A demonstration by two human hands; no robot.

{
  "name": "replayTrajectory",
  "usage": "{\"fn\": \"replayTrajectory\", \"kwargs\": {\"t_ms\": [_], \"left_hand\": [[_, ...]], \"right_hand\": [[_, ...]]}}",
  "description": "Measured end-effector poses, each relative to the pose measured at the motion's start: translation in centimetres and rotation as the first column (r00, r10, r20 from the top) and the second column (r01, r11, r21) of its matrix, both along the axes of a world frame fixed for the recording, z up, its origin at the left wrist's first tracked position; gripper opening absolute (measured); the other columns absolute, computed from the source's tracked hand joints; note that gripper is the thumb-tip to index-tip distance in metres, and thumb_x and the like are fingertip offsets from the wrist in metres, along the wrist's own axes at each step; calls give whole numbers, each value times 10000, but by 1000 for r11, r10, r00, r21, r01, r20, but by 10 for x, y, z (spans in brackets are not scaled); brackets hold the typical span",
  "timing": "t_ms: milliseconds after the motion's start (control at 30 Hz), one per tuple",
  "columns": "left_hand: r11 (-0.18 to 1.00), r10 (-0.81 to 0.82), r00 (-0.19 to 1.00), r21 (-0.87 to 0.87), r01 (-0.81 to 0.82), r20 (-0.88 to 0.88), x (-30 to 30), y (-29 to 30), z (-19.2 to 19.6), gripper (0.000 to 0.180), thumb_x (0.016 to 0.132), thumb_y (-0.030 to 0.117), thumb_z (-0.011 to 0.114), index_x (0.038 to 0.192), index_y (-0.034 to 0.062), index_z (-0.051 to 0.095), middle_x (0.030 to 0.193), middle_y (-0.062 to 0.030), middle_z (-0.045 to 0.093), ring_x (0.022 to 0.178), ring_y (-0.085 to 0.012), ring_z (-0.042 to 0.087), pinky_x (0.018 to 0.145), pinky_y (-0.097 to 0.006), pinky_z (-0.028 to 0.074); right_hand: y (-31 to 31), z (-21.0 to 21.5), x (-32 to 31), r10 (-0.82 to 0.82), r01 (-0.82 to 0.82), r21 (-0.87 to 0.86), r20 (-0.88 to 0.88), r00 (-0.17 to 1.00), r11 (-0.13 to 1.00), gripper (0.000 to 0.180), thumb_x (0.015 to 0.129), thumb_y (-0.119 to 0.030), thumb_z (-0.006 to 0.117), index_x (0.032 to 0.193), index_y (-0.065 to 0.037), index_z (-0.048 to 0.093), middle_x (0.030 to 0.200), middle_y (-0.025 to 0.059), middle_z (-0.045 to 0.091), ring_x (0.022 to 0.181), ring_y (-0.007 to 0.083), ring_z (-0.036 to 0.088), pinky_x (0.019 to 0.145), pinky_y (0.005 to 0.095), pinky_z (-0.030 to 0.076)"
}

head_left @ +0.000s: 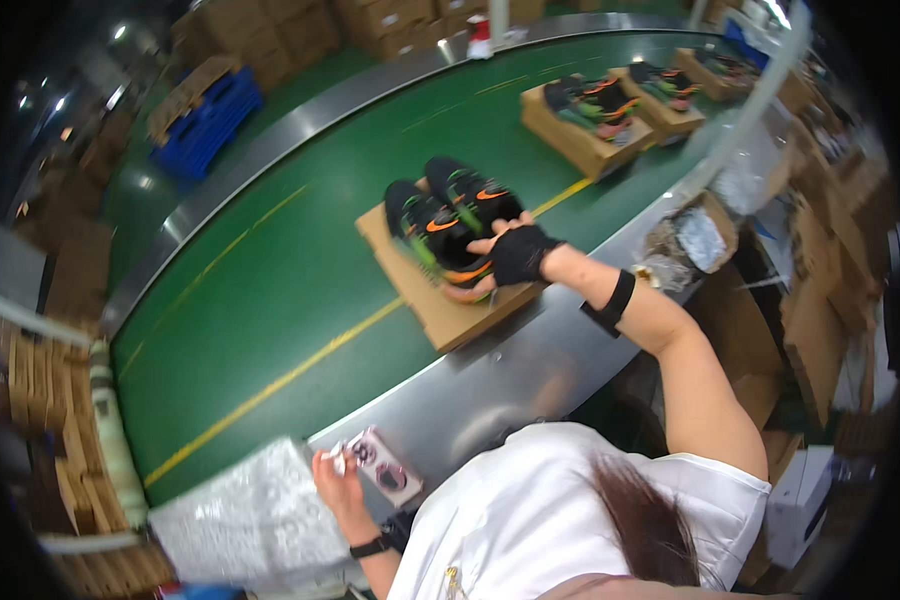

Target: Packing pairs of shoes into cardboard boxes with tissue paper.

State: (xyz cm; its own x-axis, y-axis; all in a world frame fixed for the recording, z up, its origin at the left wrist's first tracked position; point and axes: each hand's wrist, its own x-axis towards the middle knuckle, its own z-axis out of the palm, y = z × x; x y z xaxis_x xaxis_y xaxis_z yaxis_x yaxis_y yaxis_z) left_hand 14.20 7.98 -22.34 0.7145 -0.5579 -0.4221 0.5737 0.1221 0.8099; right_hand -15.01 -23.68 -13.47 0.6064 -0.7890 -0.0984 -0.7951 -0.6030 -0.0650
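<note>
My right hand (520,255), in a black fingerless glove, grips a pair of black sneakers (438,222) with green and orange trim at their near ends. The shoes rest in a shallow cardboard box (450,317) on the green conveyor belt (260,300). At the lower left, my left hand (338,485) is closed on a small white piece (339,461), too small to identify. Beside that hand lies a phone in a pink case (385,468), on the metal edge of the conveyor.
More boxed shoes (595,110) stand farther along the belt at the right. Clear plastic wrapping (245,510) covers a surface at lower left. A bin with white packets (705,235) and loose cardboard (820,300) are at my right. A blue pallet (205,120) stands beyond the belt.
</note>
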Motion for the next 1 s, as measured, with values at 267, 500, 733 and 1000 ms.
{"fn": "replayTrajectory", "kwargs": {"t_ms": [267,500,733,1000], "left_hand": [[1000,17,997,-19,-18,-75,0,8,4,122,749,15,424,859,43,470,908,-174,564,560,-196,526,438,-243,426],[997,-51,998,-60,49,-28,19,-7,18,108,757,25,413,850,43,464,862,-155,563,562,-208,531,424,-256,423],[963,-123,989,-232,138,81,13,-94,65,144,819,173,481,789,33,468,698,-89,501,539,-201,516,436,-281,417],[809,-554,795,383,445,248,-24,-216,-7,424,750,423,617,714,22,482,571,-28,460,449,-127,448,404,-256,385]], "right_hand": [[-22,55,33,-38,-81,349,320,947,933,504,548,-424,704,883,-56,625,768,137,618,740,215,597,676,285,463],[45,99,28,380,-389,525,131,916,757,245,610,-310,657,733,-103,613,649,76,591,579,151,578,538,280,454],[125,-24,-1,884,-829,-308,182,431,467,111,625,-223,527,598,-116,525,631,59,523,611,234,536,557,358,412],[154,-83,-47,824,-799,-201,178,539,566,99,655,-231,529,627,-156,588,490,16,519,626,234,509,561,346,371]]}}
